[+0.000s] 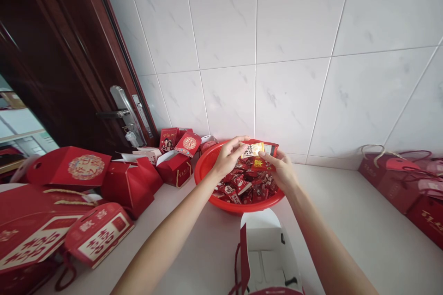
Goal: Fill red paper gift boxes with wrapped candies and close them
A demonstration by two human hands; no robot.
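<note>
Both hands are above a red plastic basin (204, 175) filled with red-wrapped candies (242, 186). My left hand (226, 159) pinches a small yellow-and-white snack packet (255, 148) with dark printed characters. My right hand (284, 170) is closed on a red packet (265, 163) with gold print, its thumb reaching over near the yellow-and-white packet. The two packets overlap, and fingertips behind them are hidden. Below the basin, nearest me, stands an open gift box (265, 258) with a white inside, a red side and a dark red cord handle.
Red gift boxes (176, 166), some with open lids, crowd the left side of the white surface (332, 212). More red boxes with rope handles (391, 184) line the right edge. A tiled wall (290, 101) rises behind, with a dark door (69, 55) at the left.
</note>
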